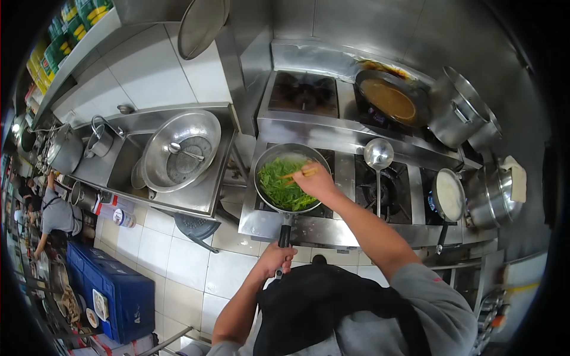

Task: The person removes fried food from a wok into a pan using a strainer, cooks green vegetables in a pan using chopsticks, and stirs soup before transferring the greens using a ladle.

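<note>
A pan full of green leafy vegetables sits on the front left burner of the steel stove. My left hand is closed round the black pan handle, near its end. Above the pan's right side, my right hand grips wooden chopsticks, whose tips reach into the greens. Faint steam or liquid shows at the back of the pan.
Right of the pan, a ladle lies over a burner, and a small pan of white liquid sits over a flame. Behind are a wok of brown liquid and tall pots. A large bowl stands left; a person works farther off.
</note>
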Motion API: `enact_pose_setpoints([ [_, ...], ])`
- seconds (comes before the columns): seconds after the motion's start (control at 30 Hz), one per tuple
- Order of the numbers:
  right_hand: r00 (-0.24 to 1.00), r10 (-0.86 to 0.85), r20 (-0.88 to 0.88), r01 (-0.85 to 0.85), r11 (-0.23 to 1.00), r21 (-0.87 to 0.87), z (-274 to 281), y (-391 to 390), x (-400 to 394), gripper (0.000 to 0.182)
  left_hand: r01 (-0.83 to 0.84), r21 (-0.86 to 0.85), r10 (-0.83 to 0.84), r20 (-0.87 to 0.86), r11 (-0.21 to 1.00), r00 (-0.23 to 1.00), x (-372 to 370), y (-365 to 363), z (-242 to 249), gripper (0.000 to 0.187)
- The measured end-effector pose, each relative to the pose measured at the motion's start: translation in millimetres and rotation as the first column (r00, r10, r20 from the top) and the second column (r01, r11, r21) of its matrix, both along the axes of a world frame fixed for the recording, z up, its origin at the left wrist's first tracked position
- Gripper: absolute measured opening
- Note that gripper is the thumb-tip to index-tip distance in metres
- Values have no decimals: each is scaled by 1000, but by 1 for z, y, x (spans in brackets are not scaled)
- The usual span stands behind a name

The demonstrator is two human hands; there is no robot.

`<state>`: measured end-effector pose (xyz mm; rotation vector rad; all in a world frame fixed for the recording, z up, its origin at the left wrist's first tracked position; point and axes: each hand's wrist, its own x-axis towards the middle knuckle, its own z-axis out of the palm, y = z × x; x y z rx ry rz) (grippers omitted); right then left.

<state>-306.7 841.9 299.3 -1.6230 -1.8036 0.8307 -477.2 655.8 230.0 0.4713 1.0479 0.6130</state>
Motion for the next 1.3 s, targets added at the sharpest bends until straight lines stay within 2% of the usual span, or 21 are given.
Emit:
enact_pose_setpoints([
  [0.07,992,120,26,-121,993,11,13,-18,17,34,4,-2,-4,14,1000,1000,-7,-3,31,20],
  [0.17,971,239,17,-238,970,-54,30,-50,36,32,36,-6,-36,20,999,999,-18,6,38,22],
  [0.2,973,230,9,-229,971,-63,26,-45,37,32,49,-2,-49,43,999,998,-19,12,38,26],
  [0.27,994,108,-12,-107,991,75,24,-21,34,28,-12,-25,13,20,1000,1000,-14,14,34,26],
  [0.33,994,55,-97,-36,982,184,28,-21,36,26,72,112,-58,-123,991,991,-15,-6,21,27],
  [0.4,986,153,-62,-133,958,253,28,-34,38,25,133,162,-103,-182,978,978,-19,-16,19,28],
  [0.47,981,189,39,-193,961,196,25,-47,50,25,97,95,-82,-143,991,986,-17,-21,20,27],
  [0.57,994,104,-31,-103,993,54,21,-49,55,27,92,58,-84,-126,994,988,-10,-14,11,27],
  [0.67,991,-118,-59,127,977,172,24,-20,41,31,80,44,-75,-101,996,992,-5,-13,8,27],
  [0.7,992,-114,-58,122,979,166,13,-8,32,31,60,32,-56,-94,998,994,-3,-13,8,26],
  [0.77,946,-100,-309,131,988,82,-26,18,11,33,25,12,-24,-53,1000,998,-2,-13,1,23],
  [0.87,943,-116,-312,130,991,24,-52,2,-7,33,38,8,-38,-32,999,999,-3,-11,-5,22],
  [0.93,973,-22,-229,48,993,110,-50,-5,19,30,26,4,-26,-27,1000,999,-6,-13,-6,22],
  [1.0,991,20,-130,-18,1000,17,-32,1,47,27,8,1,-8,-14,1000,1000,-8,-13,-10,21],
  [1.03,998,-60,2,60,997,-37,-16,7,47,25,14,8,-14,-4,1000,1000,-10,-12,-16,21],
  [1.07,998,-63,7,64,997,-38,-18,6,38,25,26,15,-26,5,1000,1000,-10,-11,-18,20],
  [1.13,975,-117,-191,109,993,-52,-28,8,4,25,22,7,-22,20,1000,1000,-7,-8,-19,20],
  [1.17,980,-68,-185,83,994,74,-36,1,-11,26,14,-10,-14,31,1000,999,-6,-7,-19,20],
  [1.2,980,-71,-187,87,993,78,-39,-5,-8,26,18,-6,-18,29,1000,999,-4,-4,-17,20],
  [1.27,995,70,-73,-74,996,-54,-15,-25,-2,28,-36,-25,37,39,999,999,-4,-3,-10,20],
  [1.3,998,52,-46,-54,998,-22,-1,-33,9,29,-28,-24,29,38,999,999,-6,-4,-5,20],
])
